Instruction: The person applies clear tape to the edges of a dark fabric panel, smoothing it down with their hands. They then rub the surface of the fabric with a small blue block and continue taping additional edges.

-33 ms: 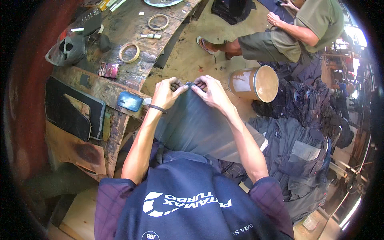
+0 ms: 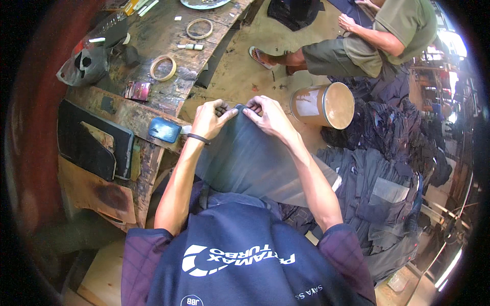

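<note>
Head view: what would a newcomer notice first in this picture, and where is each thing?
In the middle, the left hand and the right hand pinch the top edge of a dark grey cloth that hangs down toward the person. To the right, a brown cylindrical tub lies on its side by a heap of dark garments. At upper left, a worn wooden workbench carries two tape rings.

Bare floor [image 2: 245,66] open ahead, wooden bench [image 2: 148,115] crowding left, tub [image 2: 324,104] and probably clothes pile [image 2: 388,153] blocking right
</note>
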A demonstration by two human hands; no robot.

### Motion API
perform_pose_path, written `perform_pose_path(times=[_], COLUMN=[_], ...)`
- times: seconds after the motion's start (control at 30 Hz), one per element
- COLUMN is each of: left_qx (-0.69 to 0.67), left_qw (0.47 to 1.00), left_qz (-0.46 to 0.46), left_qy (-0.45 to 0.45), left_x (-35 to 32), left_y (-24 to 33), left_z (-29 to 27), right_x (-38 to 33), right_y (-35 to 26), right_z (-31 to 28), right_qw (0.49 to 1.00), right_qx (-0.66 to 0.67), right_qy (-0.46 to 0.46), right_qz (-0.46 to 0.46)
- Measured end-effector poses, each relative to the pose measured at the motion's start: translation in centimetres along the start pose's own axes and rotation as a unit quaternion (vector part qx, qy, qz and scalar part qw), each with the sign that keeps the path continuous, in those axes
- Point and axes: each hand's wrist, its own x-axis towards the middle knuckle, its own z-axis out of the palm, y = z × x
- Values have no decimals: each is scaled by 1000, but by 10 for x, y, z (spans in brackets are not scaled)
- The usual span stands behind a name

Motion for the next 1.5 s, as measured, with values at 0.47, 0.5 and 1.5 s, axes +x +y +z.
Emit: perform_pose_path(times=[0.47, 0.5, 1.5], left_qx=[196, 239, 364], left_qw=[965, 953, 816], left_qz=[117, 108, 425], left_qy=[126, 151, -141], left_x=[-10, -13, -97], left_y=[2, 6, 89], left_z=[-6, -4, 332], right_x=[-73, -81, -343], right_y=[41, 45, 168], right_z=[-60, -57, -30], right_qw=[991, 995, 915], right_qx=[-38, -66, -266], right_qy=[-84, -49, 226], right_qz=[98, 62, 200])
